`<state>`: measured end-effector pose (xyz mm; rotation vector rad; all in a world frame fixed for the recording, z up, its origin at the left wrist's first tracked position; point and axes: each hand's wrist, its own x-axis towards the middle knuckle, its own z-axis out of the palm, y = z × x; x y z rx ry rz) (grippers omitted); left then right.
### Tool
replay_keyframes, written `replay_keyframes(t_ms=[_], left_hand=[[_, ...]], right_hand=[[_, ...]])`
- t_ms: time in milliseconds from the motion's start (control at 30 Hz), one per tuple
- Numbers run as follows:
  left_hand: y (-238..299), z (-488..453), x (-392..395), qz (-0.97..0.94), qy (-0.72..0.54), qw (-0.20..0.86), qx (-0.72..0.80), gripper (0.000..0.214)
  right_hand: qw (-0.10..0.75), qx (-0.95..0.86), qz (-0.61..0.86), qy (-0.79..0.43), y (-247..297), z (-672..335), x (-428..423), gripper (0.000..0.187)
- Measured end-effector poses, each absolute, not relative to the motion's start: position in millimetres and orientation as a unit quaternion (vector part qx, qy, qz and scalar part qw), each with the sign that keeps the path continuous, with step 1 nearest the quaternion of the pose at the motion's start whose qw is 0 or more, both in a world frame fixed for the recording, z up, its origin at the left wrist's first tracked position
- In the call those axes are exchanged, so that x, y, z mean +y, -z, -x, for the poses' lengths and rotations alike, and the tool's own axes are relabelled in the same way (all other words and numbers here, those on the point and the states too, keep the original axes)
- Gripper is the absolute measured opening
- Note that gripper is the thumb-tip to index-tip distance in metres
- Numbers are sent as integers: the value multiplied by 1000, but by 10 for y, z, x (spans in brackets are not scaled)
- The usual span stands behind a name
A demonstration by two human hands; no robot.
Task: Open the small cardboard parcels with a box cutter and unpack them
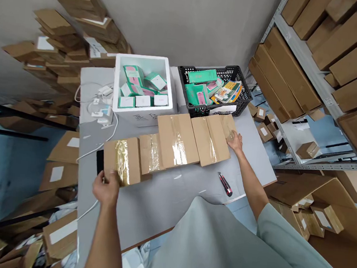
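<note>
Several taped cardboard boxes lie in a row across the table. My left hand [107, 186] grips the near left corner of the leftmost cardboard box [132, 159], thumb on top, fingers at its side. Under that box's left edge a black flat object [100, 161] sticks out. At the other end, my right hand [235, 142] holds the outer side of the rightmost cardboard box [227, 123]; some of its fingers are hidden. Between these two are a small box [150, 150], a large box [178, 140] and another box [210, 141], all with shiny tape.
A white foam box [142, 114] and a black crate [213, 111] hold green and pink packs behind the row. A red and black utility knife [225, 184] lies near the table's [172, 204] front edge. White cables [102, 106] run down the left; shelves [320, 88] stand right.
</note>
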<state>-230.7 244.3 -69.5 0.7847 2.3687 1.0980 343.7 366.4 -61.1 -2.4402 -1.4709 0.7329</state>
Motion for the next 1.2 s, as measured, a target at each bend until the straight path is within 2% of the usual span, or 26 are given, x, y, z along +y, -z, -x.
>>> replay_keyframes(t_ms=[167,333,433,533,633,800,867,1033,1200], left_hand=[[450,1529,2404,-419,-429,158,785,54],[140,34,2517,-621,-434,248,604,42],[61,-752,2571,-719,-375,287,510,41],[43,-1159,2511,-759,-345,293,468,40],[40,-1199,2270,-749,-354,310,467,41],[93,-881,1571,-695,-354,390,490,43],[152,-719,1291,-659,-351,428,510,48],[396,-279,831,-470,-378,535,591,77],[703,223,641,-350,-379,523,678,76]], right_hand=[[61,-474,832,-282,602,-3422,3782,102],[53,-477,834,-273,573,-3350,3695,120],[80,-491,827,-262,524,-3344,3520,120],[109,-479,834,-253,470,-3460,3176,111],[156,-435,857,-227,432,-3665,2544,101],[259,-423,859,-127,160,-3847,997,109],[266,-453,845,-102,-59,-3801,466,112],[191,-641,724,-167,-317,-3411,2,107],[77,-803,538,-244,209,-2746,426,108]])
